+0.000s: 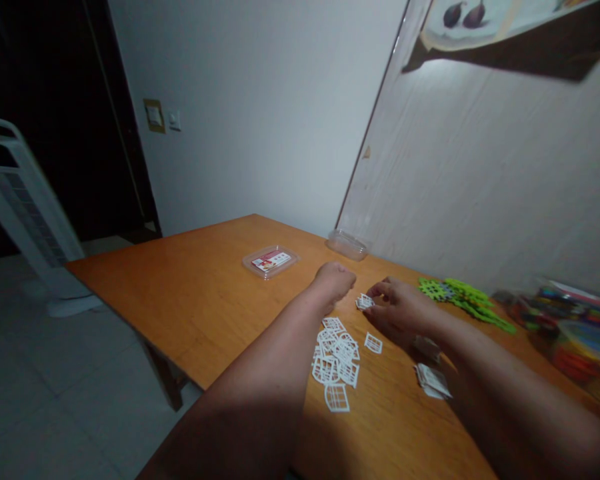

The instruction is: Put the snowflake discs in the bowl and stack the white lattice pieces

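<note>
My right hand [397,303] has its thumb and fingertips on a few small white lattice pieces [365,302] that look like toy window frames. Close by on the left, my left hand [334,283] is closed with its fingers curled; anything inside it is hidden. Below the hands lies a loose, overlapping pile of the same white window-shaped pieces [336,353], some with arched tops. One piece [373,343] lies apart to the right of the pile. Under my right forearm, a neat stack of white pieces [433,381] rests on the table.
A clear plastic lid [271,261] with a label lies on the wooden table [190,287]. Against the wall stands a clear plastic tub [347,244]. Green lattice pieces [460,300] and a container of colourful items [585,350] are at the right. A white appliance [35,213] stands left.
</note>
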Action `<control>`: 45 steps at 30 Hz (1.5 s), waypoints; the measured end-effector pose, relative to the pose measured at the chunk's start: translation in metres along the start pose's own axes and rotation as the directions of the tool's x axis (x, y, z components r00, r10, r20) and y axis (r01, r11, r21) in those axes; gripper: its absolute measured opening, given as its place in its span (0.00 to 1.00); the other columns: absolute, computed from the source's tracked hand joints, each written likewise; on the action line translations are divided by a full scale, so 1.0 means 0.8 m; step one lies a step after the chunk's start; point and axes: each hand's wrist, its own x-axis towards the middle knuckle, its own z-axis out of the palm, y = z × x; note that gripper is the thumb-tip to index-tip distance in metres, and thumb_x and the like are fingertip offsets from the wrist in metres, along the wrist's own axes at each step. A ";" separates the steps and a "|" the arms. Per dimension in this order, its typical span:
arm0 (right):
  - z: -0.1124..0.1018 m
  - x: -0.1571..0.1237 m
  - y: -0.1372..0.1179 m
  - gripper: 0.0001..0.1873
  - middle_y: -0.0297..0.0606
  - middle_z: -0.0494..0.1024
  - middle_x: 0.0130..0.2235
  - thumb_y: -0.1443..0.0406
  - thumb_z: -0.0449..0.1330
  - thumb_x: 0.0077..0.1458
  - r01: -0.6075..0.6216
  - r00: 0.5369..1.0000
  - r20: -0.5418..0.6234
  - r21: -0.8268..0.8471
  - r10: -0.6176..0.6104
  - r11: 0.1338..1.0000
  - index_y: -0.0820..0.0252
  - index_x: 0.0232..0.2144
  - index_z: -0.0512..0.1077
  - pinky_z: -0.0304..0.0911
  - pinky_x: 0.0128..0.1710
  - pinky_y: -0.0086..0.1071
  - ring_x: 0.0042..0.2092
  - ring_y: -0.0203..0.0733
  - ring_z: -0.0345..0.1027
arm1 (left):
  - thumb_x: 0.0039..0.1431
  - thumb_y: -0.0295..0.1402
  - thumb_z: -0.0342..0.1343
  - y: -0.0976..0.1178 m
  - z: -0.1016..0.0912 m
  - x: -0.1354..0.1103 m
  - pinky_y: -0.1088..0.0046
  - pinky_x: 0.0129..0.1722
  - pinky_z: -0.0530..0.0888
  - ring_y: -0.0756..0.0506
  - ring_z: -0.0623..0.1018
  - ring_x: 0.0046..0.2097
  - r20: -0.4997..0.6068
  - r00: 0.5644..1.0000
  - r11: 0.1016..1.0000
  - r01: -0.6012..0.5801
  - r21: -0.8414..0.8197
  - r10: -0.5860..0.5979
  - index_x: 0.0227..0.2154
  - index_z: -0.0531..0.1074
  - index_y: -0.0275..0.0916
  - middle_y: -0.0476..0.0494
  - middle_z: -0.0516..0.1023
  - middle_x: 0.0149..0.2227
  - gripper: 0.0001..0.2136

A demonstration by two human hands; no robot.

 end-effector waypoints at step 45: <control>0.003 -0.043 -0.021 0.12 0.29 0.69 0.25 0.65 0.64 0.42 -0.108 0.921 0.388 0.327 -0.029 0.939 0.57 0.29 0.64 0.53 0.24 0.25 0.27 0.34 0.61 | 0.47 0.25 0.54 0.006 0.005 -0.012 0.76 0.19 0.53 0.53 0.58 0.17 0.139 0.990 0.993 -0.020 0.113 0.005 0.20 0.66 0.37 0.54 0.61 0.14 0.05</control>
